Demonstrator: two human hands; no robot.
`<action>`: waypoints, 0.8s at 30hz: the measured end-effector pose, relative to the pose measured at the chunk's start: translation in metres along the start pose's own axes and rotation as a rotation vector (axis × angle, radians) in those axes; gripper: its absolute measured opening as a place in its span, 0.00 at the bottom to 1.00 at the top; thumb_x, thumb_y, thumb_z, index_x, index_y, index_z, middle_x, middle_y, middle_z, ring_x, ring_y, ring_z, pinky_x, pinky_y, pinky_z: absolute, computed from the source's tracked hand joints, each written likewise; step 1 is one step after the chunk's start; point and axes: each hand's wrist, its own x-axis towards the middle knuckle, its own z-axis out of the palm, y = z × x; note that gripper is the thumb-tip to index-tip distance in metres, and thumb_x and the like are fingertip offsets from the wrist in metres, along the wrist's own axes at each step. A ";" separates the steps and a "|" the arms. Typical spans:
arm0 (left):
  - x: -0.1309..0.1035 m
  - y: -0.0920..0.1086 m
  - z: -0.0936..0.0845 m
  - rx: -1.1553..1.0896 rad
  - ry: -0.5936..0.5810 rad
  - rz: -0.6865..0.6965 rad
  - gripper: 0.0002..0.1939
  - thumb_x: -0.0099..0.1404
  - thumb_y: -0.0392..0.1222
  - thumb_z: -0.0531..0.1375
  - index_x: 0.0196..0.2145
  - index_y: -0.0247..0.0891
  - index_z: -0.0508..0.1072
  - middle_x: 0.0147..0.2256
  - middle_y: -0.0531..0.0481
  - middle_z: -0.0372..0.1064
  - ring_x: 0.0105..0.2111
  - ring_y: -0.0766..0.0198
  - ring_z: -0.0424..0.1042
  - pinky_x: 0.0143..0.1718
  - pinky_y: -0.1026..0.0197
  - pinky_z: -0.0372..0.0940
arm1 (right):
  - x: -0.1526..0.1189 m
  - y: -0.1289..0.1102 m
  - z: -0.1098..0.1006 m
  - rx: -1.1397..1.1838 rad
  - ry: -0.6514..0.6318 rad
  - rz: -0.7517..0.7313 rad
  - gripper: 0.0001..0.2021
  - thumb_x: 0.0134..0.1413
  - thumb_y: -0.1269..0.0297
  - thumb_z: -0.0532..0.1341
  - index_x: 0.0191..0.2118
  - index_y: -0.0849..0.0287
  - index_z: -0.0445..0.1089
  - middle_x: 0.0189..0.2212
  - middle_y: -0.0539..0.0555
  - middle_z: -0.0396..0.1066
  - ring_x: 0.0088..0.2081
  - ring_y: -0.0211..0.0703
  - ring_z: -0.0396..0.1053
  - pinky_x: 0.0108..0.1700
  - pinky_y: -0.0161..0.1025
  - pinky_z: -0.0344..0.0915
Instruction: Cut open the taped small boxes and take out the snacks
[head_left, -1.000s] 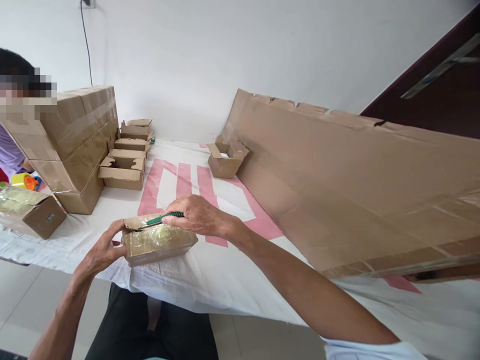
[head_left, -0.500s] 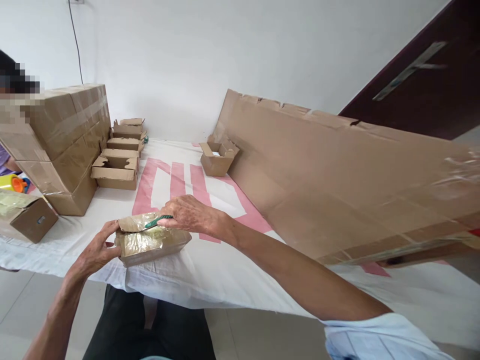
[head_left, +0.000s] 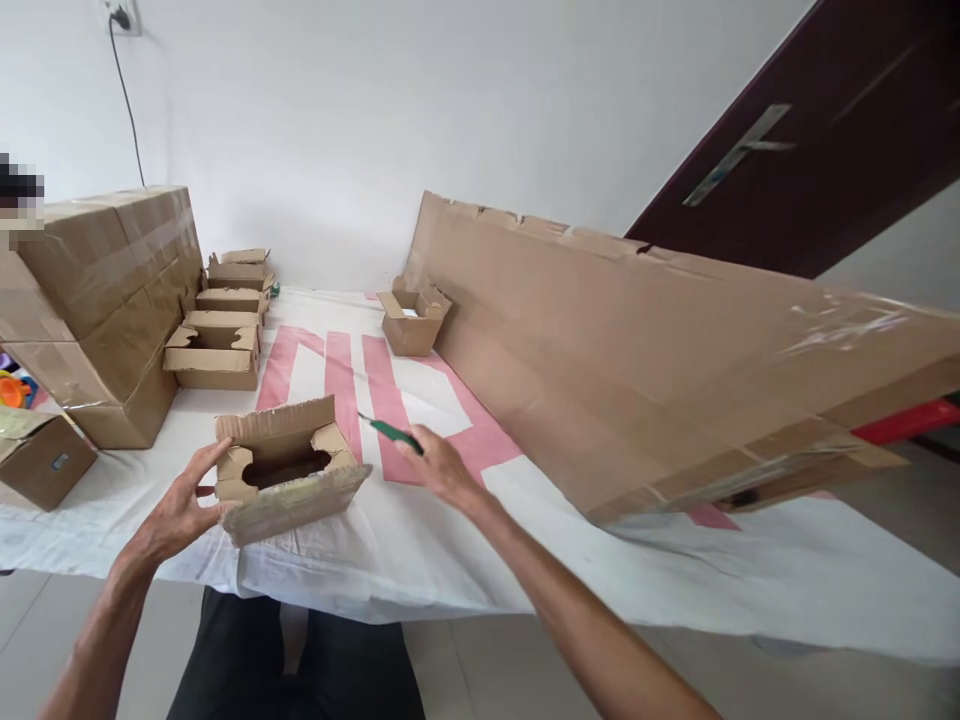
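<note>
From where I stand, the left hand [head_left: 176, 510] has its grip closed around the left end of a cut-open box [head_left: 300, 512], fingers at the far corner and thumb at the near one. The box sits on the white-covered surface [head_left: 487, 560], close to the near edge, its long flaps raised and its short flaps partly covering the dark inside.

The right hand [head_left: 444, 466] is clenched on a green cutter [head_left: 396, 435], just beyond the box's right end and apart from it, the tip pointing away and to the left.

Farther left, a row of open boxes [head_left: 214, 378] stands beside a stack of cartons [head_left: 139, 325], with a taped box [head_left: 51, 462] nearer me. Across the pink stripes [head_left: 341, 375], another open box [head_left: 411, 336] rests by a big cardboard panel [head_left: 585, 350], something white inside it. Behind the panel is a dark door [head_left: 765, 140].
</note>
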 end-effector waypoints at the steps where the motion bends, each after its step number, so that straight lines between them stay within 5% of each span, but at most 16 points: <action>1: 0.000 0.000 -0.001 -0.009 -0.019 -0.004 0.47 0.62 0.62 0.74 0.75 0.54 0.68 0.74 0.40 0.63 0.72 0.35 0.66 0.61 0.41 0.76 | -0.009 0.009 0.020 -0.055 0.028 0.026 0.14 0.69 0.52 0.56 0.42 0.55 0.73 0.39 0.57 0.78 0.38 0.51 0.73 0.39 0.43 0.67; 6: 0.003 -0.001 -0.006 0.039 -0.099 -0.046 0.65 0.52 0.68 0.78 0.80 0.54 0.58 0.75 0.37 0.60 0.72 0.31 0.65 0.67 0.33 0.70 | -0.036 0.028 0.077 -0.073 0.151 -0.017 0.08 0.67 0.57 0.59 0.38 0.53 0.73 0.39 0.58 0.76 0.45 0.56 0.72 0.48 0.48 0.70; 9: 0.004 0.000 -0.005 0.078 -0.113 -0.031 0.69 0.51 0.68 0.79 0.82 0.53 0.53 0.77 0.35 0.56 0.73 0.29 0.64 0.65 0.32 0.72 | -0.028 0.011 0.077 0.142 0.153 -0.009 0.14 0.68 0.49 0.60 0.43 0.54 0.75 0.43 0.61 0.77 0.48 0.59 0.74 0.52 0.53 0.72; 14: 0.005 0.004 -0.007 0.111 -0.129 -0.043 0.69 0.53 0.67 0.78 0.82 0.49 0.51 0.77 0.34 0.56 0.73 0.31 0.64 0.66 0.34 0.72 | -0.026 -0.051 0.068 0.656 -0.135 0.016 0.28 0.71 0.38 0.55 0.54 0.57 0.75 0.50 0.62 0.80 0.52 0.58 0.79 0.51 0.51 0.77; 20: 0.008 0.004 -0.028 -0.002 -0.176 -0.108 0.66 0.53 0.67 0.78 0.80 0.46 0.57 0.77 0.33 0.59 0.73 0.32 0.64 0.71 0.36 0.67 | -0.062 -0.092 0.067 0.558 -0.111 -0.001 0.25 0.68 0.47 0.64 0.63 0.55 0.70 0.55 0.62 0.78 0.50 0.54 0.79 0.49 0.49 0.79; 24: 0.014 0.010 -0.017 0.214 -0.019 -0.106 0.53 0.59 0.66 0.73 0.75 0.44 0.65 0.72 0.36 0.66 0.70 0.35 0.69 0.69 0.38 0.68 | -0.059 -0.108 0.068 0.350 0.064 -0.038 0.35 0.62 0.53 0.70 0.72 0.52 0.63 0.61 0.63 0.74 0.56 0.60 0.76 0.56 0.58 0.78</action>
